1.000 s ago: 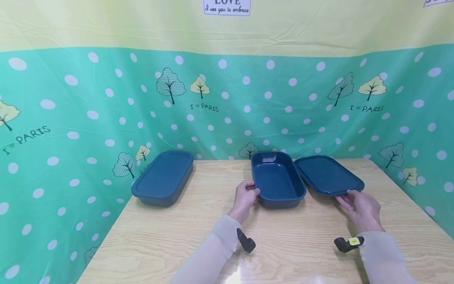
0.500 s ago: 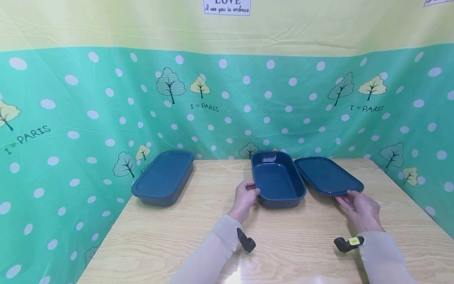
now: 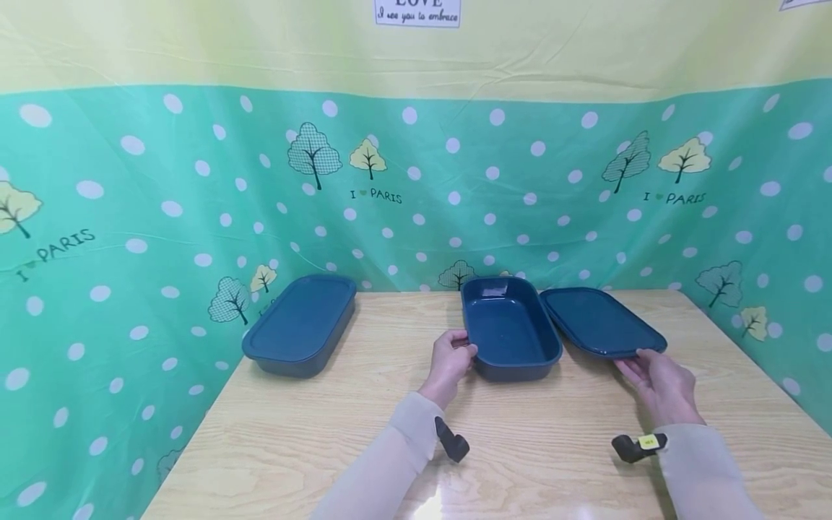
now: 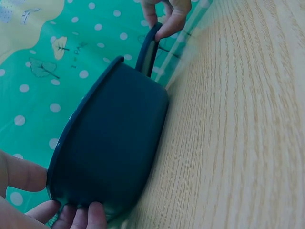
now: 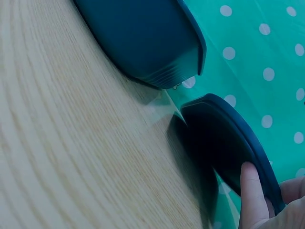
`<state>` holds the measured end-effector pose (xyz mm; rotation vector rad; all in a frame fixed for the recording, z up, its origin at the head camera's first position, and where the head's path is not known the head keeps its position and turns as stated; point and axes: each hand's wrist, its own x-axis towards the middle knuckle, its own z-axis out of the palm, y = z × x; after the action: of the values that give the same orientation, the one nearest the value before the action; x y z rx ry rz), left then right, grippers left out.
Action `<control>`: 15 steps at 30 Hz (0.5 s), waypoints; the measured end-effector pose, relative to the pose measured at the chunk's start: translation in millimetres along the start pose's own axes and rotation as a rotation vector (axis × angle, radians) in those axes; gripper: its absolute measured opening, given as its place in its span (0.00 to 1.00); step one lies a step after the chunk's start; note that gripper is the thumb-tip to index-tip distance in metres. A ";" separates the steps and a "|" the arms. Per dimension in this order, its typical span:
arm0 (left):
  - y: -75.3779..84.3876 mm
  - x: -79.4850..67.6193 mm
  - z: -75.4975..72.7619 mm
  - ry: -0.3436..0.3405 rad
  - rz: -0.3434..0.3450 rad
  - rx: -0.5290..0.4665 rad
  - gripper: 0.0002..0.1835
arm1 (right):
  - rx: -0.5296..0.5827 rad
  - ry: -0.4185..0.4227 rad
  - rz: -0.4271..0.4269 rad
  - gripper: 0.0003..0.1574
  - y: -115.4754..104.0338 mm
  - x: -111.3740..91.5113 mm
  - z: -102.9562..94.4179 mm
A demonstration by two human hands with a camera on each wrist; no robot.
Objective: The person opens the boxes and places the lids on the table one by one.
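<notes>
In the head view an uncovered dark blue rectangular container (image 3: 510, 332) stands on the table, right of centre. My left hand (image 3: 450, 367) grips its left side near the front corner, thumb at the rim; the left wrist view shows the fingertips (image 4: 96, 215) against its outer wall. On the right, my right hand (image 3: 663, 383) pinches the front edge of a dark blue lid (image 3: 601, 321), thumb on top and fingers beneath. That lid's near end is raised off the table, with a shadow under it in the right wrist view.
A second blue container with its lid on (image 3: 299, 325) sits at the left of the wooden table (image 3: 364, 433). A green dotted curtain (image 3: 416, 188) hangs behind the table and along both sides.
The hands, container and lid hold almost the same places. The lid's far edge has dipped very slightly since a second ago.
</notes>
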<state>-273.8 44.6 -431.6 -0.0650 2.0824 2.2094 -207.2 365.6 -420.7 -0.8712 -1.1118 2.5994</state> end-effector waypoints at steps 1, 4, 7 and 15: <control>0.1 0.0 0.3 0.000 -0.001 -0.003 0.20 | -0.012 0.004 0.001 0.48 -0.1 0.5 0.3; 0.8 -0.6 0.9 0.000 -0.001 -0.001 0.20 | -0.036 0.004 0.002 0.48 0.1 1.6 0.8; 1.9 -1.5 1.0 0.005 -0.011 -0.005 0.20 | -0.048 0.000 0.011 0.47 0.6 2.5 -0.1; 2.7 -2.1 0.3 0.010 -0.003 -0.006 0.18 | -0.055 -0.050 0.041 0.48 1.5 0.5 -5.9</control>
<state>-272.0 44.6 -428.6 -0.0806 2.0800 2.2178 -204.1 368.2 -425.2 -0.8535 -1.1960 2.6497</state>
